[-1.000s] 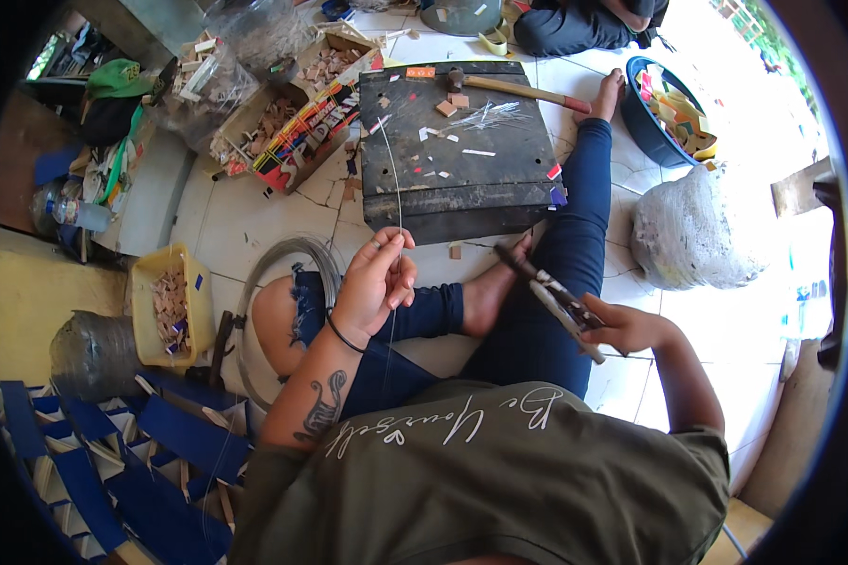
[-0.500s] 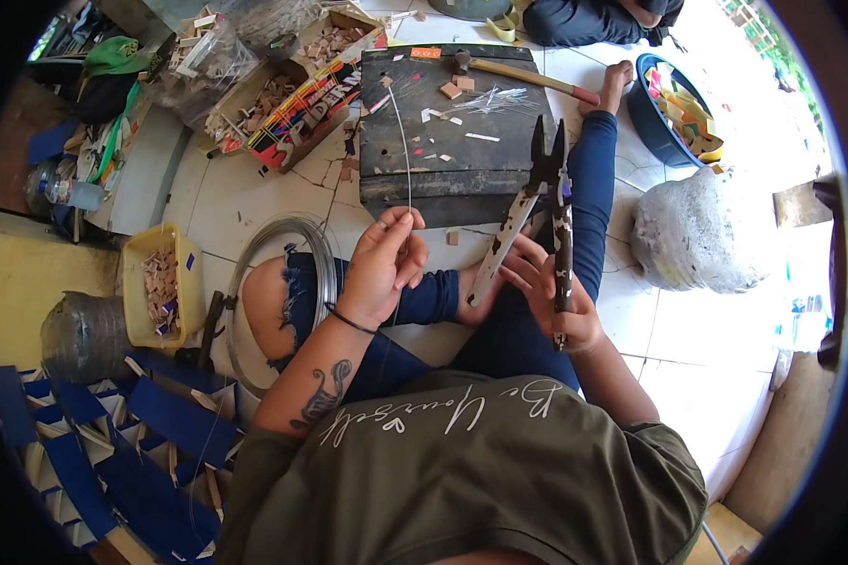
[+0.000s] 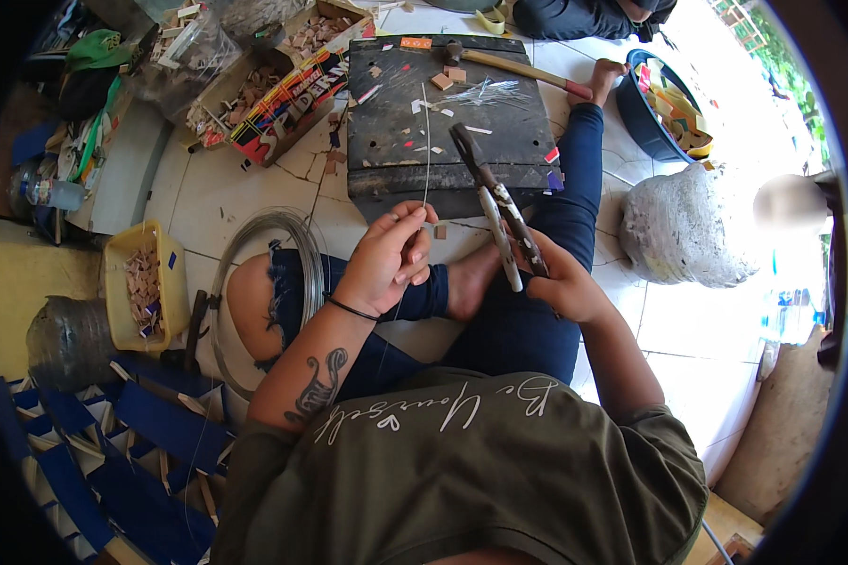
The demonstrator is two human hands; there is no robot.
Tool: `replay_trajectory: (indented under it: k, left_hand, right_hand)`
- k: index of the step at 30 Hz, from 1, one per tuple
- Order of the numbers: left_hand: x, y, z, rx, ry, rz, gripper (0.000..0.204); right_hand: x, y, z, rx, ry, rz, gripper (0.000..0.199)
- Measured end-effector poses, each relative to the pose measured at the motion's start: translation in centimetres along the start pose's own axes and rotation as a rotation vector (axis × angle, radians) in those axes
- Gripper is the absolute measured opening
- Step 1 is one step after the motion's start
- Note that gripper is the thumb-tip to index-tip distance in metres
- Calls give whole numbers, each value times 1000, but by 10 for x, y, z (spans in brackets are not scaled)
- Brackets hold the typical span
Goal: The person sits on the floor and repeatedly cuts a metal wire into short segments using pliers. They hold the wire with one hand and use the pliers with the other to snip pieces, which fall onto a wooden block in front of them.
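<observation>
My left hand (image 3: 386, 259) is closed, pinching a thin metal wire (image 3: 426, 151) whose free end stands up past my fingers. A coil of the same kind of wire (image 3: 314, 268) hangs around my bent left knee. In my right hand (image 3: 565, 278) are long-handled pliers (image 3: 496, 212) with worn, patchy handles. Their dark jaws point up and left, close to the wire but apart from it; the handles are near each other. Beyond both hands stands a dark block (image 3: 377, 155), with short cut wires (image 3: 495, 92) lying on top.
On the block also lie a hammer (image 3: 518, 71) and small wooden pieces (image 3: 442, 82). Left stand a cardboard box of wood chips (image 3: 287, 108) and a yellow basin (image 3: 113, 292). A blue tub (image 3: 643, 132) and a wrapped bundle (image 3: 678, 226) sit right. Another person (image 3: 575, 19) sits at the back.
The pliers have swung left toward the wire, and their handles have come closer together. My right hand has closed around them. The left hand still pinches the wire.
</observation>
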State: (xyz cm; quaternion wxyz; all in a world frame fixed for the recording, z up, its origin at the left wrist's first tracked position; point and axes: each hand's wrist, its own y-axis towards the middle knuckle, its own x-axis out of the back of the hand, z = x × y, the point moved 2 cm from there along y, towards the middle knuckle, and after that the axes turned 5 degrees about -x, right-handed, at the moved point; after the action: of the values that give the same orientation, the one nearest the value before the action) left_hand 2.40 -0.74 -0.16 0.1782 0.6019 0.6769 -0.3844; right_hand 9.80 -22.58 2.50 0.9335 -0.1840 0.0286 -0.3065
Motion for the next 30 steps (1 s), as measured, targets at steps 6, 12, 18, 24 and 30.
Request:
replay_trajectory:
  k: [6, 12, 18, 24, 30]
  left_hand:
    - [-4, 3, 1, 30, 4, -2, 16]
    - [-9, 5, -2, 8, 205, -16, 17]
    - [-15, 4, -4, -1, 277, -15, 16]
    - [-17, 5, -4, -14, 305, -20, 16]
    - [-19, 6, -3, -61, 396, -9, 18]
  right_hand:
    - [-1, 10, 13, -54, -50, 19, 70]
    - [8, 11, 26, -65, -140, 50, 67]
    - [15, 15, 27, -55, -196, 51, 66]
    - [15, 15, 26, -13, -196, 50, 65]
    - [10, 20, 14, -102, -87, 39, 54]
